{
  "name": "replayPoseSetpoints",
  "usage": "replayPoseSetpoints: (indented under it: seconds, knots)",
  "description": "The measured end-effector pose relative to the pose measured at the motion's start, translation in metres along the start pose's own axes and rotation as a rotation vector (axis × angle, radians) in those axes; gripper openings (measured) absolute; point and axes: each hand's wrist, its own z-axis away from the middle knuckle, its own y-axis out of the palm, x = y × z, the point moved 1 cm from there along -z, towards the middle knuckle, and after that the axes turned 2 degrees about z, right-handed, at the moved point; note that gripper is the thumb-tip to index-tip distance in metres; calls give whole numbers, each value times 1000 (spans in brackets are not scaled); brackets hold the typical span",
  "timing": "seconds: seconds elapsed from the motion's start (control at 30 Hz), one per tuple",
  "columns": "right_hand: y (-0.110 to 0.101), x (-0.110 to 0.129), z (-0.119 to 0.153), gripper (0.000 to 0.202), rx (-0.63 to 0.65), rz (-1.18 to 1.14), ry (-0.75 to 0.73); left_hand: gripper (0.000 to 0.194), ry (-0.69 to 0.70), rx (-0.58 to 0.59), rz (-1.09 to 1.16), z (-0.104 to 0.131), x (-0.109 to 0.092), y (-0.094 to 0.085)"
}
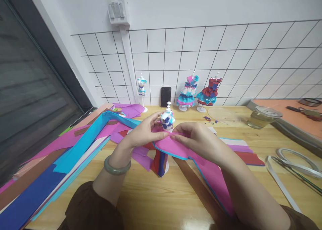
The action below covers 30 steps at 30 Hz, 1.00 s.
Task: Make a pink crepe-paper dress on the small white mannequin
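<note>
A small white dress-form mannequin (166,118) stands upright in the middle of the table, its bodice wrapped in white, blue and light-blue paper. My left hand (144,132) is closed at the left of its waist, thumb pressing the edge of a pink crepe paper strip (173,146) with a light-blue border. From the right, my right hand (197,136) pinches the same strip between thumb and fingers. The strip's long end trails down under my right forearm. Below the waist hang red and dark-blue paper pieces (161,163). My left fingertips are partly hidden behind the mannequin.
Coloured paper strips (88,139) spread over the left side. Along the wall stand a phone (166,96) and dressed mannequins (187,95). To the right are a lidded clear container (264,116), flat strips (244,151), white tape (299,163) and scissors (305,110) on an orange surface.
</note>
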Motion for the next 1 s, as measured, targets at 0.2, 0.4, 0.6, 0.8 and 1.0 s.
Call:
replayPoseSetpoints:
  seconds: [0.2, 0.4, 0.6, 0.8, 1.0]
  knots:
    - [1, 3, 2, 20, 13, -124, -64, 63, 7, -1, 0, 0, -4, 2]
    - [1, 4, 0, 20, 30, -233, -110, 58, 31, 41, 1, 0, -5, 1]
    - [2, 1, -1, 20, 39, -274, -112, 56, 66, 86, 10, 0, -5, -2]
    - [2, 1, -3, 18, 0, -293, -115, 60, 58, 92, 10, -1, -4, -1]
    - [7, -1, -5, 15, -62, -238, -28, 62, 41, 71, 10, -1, -6, -1]
